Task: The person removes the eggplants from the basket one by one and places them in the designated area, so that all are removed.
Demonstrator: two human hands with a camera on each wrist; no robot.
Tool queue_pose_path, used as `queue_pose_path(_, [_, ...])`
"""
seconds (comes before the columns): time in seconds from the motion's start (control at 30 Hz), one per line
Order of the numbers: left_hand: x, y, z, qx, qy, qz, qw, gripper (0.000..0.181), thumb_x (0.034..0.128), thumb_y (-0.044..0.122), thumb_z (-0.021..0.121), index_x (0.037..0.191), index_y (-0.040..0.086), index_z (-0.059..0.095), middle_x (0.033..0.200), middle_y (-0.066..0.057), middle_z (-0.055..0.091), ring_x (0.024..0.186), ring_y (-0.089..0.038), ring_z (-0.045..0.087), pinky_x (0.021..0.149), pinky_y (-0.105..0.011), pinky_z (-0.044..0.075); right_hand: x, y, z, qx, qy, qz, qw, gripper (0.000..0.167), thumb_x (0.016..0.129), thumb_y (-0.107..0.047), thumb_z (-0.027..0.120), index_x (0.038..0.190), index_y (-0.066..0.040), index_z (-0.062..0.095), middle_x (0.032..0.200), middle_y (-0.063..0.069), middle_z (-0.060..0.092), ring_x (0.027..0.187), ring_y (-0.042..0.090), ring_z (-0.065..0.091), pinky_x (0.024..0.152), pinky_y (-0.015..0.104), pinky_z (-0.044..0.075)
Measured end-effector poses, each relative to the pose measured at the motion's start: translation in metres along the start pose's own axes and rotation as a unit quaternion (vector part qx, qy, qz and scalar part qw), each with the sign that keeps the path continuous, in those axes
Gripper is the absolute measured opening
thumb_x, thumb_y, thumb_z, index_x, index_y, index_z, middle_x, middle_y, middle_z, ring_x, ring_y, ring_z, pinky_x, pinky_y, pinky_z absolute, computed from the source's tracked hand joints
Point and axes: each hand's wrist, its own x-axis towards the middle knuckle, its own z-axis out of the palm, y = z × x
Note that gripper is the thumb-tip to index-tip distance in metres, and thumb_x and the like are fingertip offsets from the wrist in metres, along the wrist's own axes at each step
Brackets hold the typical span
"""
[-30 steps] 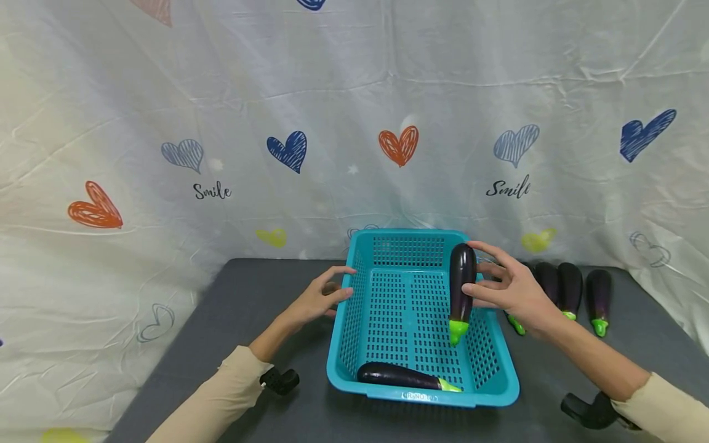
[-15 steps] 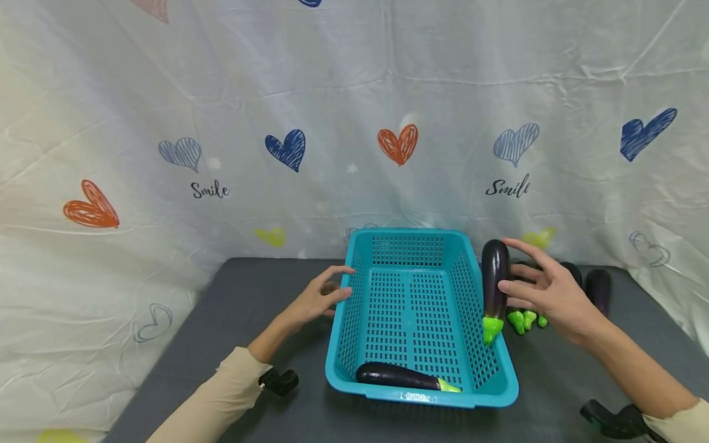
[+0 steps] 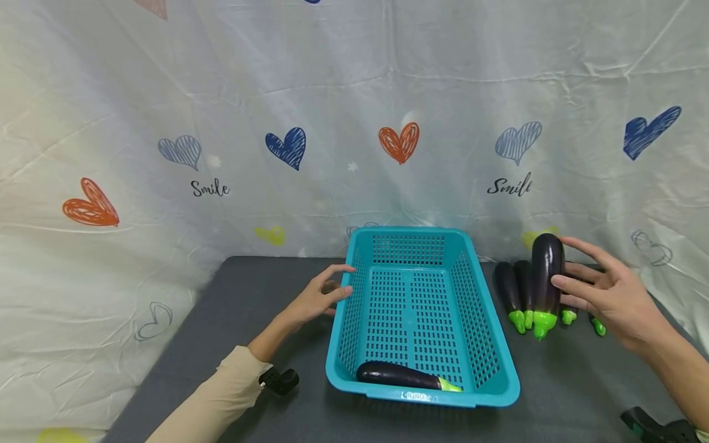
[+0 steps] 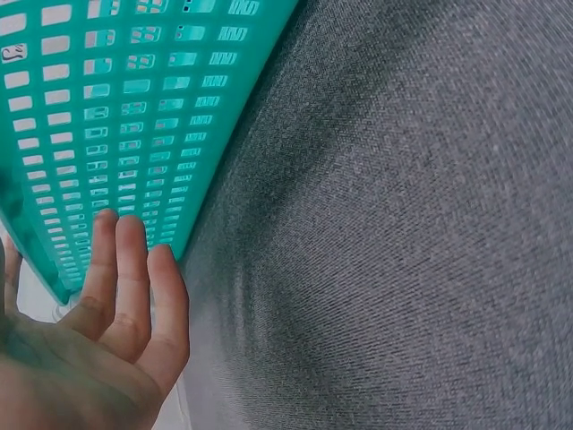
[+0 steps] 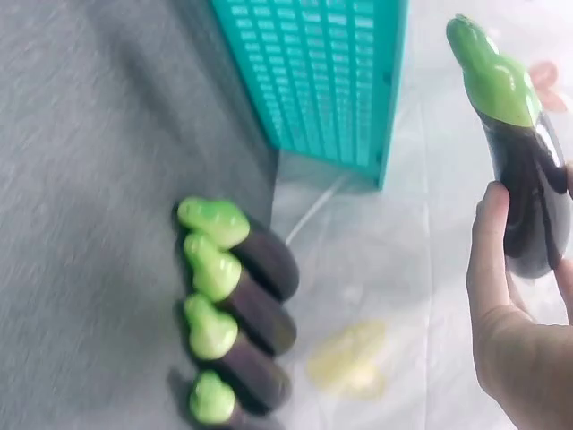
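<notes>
My right hand [image 3: 626,301] pinches a glossy dark eggplant [image 3: 547,277] with a green stem end, held up to the right of a turquoise basket [image 3: 501,344]. In the right wrist view this eggplant [image 5: 528,179] hangs above the table between thumb and fingers. My left hand [image 3: 316,298] is at the basket's left rim, index finger and thumb touching or nearly touching it. The left wrist view shows its fingers [image 4: 131,287] fairly straight beside the perforated wall [image 4: 134,116]. Another eggplant [image 3: 399,374] lies crosswise inside the basket at its near end.
Several more eggplants [image 5: 242,349] lie side by side on the dark grey table [image 3: 277,277], right of the basket. The held eggplant and right hand partly hide them in the head view. Behind hangs a pale curtain [image 3: 343,92] printed with hearts.
My right hand has carried the eggplant rightward, from over the basket's right side to above the row of eggplants. The left hand and the eggplant in the basket have stayed put.
</notes>
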Motion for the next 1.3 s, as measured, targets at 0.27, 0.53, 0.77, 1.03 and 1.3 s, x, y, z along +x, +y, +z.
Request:
queue_pose_path(0.27, [0.000, -0.001, 0.002, 0.000, -0.002, -0.001, 1.0000, 0.050, 0.1049, 0.029, 0.061, 0.152, 0.025, 0.043, 0.132, -0.019, 0.056, 0.115, -0.034, 0.060, 0.083, -0.054, 0.056, -0.017, 0.010, -0.028, -0.041, 0.012, 0.007, 0.9991, 0.081, 0.096, 0.018, 0.057, 0.161, -0.022, 0.030, 0.128, -0.002, 0.056, 0.101, 0.011, 0.068, 0.077, 0.030, 0.058])
queue_pose_path(0.53, [0.001, 0.000, 0.000, 0.011, 0.001, 0.006, 0.9999, 0.050, 0.1057, 0.028, 0.060, 0.153, 0.023, 0.043, 0.133, -0.021, 0.055, 0.115, -0.035, 0.059, 0.083, -0.054, 0.056, -0.028, 0.014, -0.049, -0.125, 0.029, 0.024, 0.9915, 0.087, 0.095, 0.014, 0.063, 0.162, -0.028, 0.027, 0.128, -0.007, 0.049, 0.095, 0.006, 0.067, 0.070, 0.024, 0.057])
queue_pose_path(0.77, [0.000, 0.000, 0.000, 0.004, 0.001, 0.001, 1.0000, 0.050, 0.1052, 0.029, 0.061, 0.152, 0.026, 0.043, 0.136, -0.020, 0.054, 0.116, -0.033, 0.059, 0.084, -0.053, 0.056, -0.038, 0.020, -0.062, -0.249, 0.067, 0.046, 0.9652, 0.092, 0.095, 0.005, 0.069, 0.163, -0.034, 0.022, 0.128, -0.015, 0.042, 0.093, -0.004, 0.061, 0.070, 0.020, 0.056])
queue_pose_path(1.03, [0.002, -0.001, 0.000, 0.010, -0.001, 0.003, 0.9999, 0.050, 0.1051, 0.030, 0.061, 0.152, 0.025, 0.043, 0.137, -0.022, 0.053, 0.118, -0.036, 0.059, 0.084, -0.055, 0.056, -0.040, 0.033, -0.092, -0.254, 0.095, 0.054, 0.9610, 0.095, 0.094, 0.008, 0.069, 0.163, -0.036, 0.020, 0.121, -0.015, 0.039, 0.086, -0.003, 0.064, 0.067, 0.020, 0.056])
queue_pose_path(1.3, [0.000, -0.001, 0.000, 0.008, 0.000, 0.002, 1.0000, 0.051, 0.1047, 0.030, 0.061, 0.152, 0.027, 0.043, 0.137, -0.020, 0.053, 0.118, -0.035, 0.059, 0.084, -0.055, 0.056, -0.040, 0.051, -0.131, -0.298, 0.107, 0.041, 0.9477, 0.098, 0.093, 0.007, 0.071, 0.163, -0.035, 0.018, 0.124, 0.000, 0.040, 0.092, -0.015, 0.049, 0.066, 0.022, 0.057])
